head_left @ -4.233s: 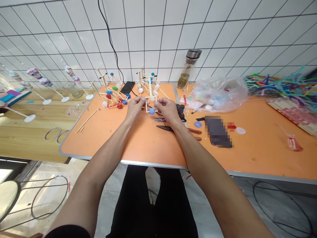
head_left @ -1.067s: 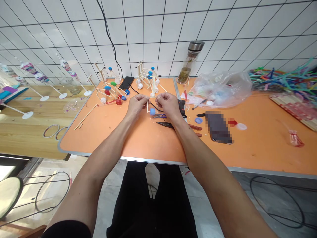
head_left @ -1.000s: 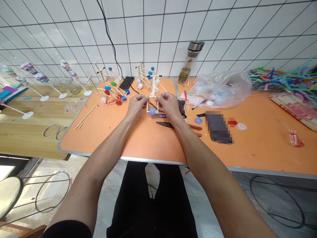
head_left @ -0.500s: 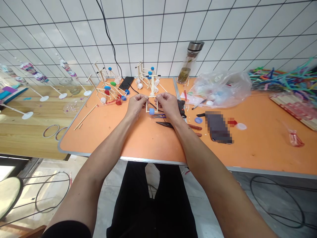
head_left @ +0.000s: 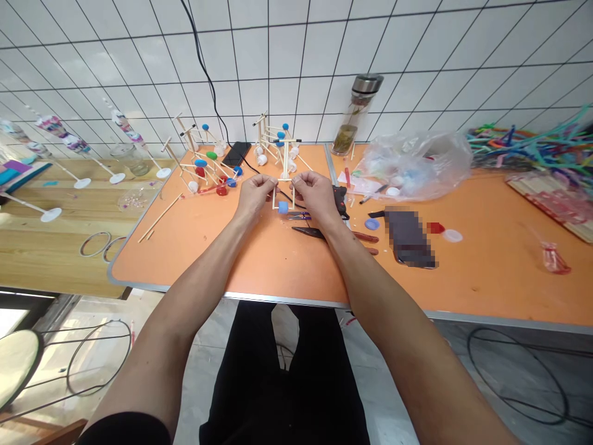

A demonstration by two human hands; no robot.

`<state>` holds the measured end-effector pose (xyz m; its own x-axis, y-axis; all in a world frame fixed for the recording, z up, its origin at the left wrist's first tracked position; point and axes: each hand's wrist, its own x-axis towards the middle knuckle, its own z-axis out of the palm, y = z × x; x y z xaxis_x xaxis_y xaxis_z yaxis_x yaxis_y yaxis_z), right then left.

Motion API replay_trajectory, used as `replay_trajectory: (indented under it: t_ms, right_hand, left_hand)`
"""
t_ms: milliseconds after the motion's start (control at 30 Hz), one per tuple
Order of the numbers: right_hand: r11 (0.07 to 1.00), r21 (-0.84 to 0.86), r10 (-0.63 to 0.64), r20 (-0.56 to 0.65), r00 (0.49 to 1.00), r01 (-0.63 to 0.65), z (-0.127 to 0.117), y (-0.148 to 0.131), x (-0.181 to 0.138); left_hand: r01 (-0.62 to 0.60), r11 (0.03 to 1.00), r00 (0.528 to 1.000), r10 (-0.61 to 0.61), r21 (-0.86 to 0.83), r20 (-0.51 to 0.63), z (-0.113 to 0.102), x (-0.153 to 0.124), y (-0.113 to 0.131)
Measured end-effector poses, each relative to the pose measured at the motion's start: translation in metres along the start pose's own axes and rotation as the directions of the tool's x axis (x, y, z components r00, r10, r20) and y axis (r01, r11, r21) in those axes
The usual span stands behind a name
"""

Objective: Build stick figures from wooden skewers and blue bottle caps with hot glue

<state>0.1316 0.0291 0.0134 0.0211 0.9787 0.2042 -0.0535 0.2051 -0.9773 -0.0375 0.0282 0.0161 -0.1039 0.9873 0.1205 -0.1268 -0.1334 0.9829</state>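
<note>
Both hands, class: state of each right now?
Left hand: closed, pinching the stick frame at its left side.
Right hand: closed, pinching the same frame at its right side.

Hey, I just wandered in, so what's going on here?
A person is working with two bare hands at an orange table. The left hand and right hand pinch opposite sides of a small stick frame, with a blue piece on its lowest bar. Pliers lie on the table, partly hidden by the right forearm. Farther back, toward the tiled wall, stand other stick models with colored caps.
</note>
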Motion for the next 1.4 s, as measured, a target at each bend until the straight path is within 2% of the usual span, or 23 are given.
replay_trajectory:
  t_ms: [233,567,933,1400]
  right_hand:
    - [0.999,-0.029,-0.021,-0.018,1.0,0.02,0.001,0.0,0.002]
    - [0.999,-0.044,0.022,0.006,1.0,-0.021,0.002,-0.001,-0.001]
    - [0.999,-0.046,-0.007,-0.001,1.0,0.007,0.001,0.003,0.002]
    - [0.997,-0.069,-0.034,-0.025,0.999,0.032,0.002,0.008,0.004]
  left_hand:
    - [-0.015,1.0,1.0,0.015,0.0,0.013,0.0,0.001,0.0]
    - [-0.01,1.0,1.0,0.01,0.03,-0.015,0.0,-0.001,0.001]
    - [-0.008,1.0,1.0,0.007,0.012,0.025,-0.001,-0.001,-0.001]
    - [-0.029,0.999,1.0,0.029,0.031,0.004,0.0,-0.001,0.001]
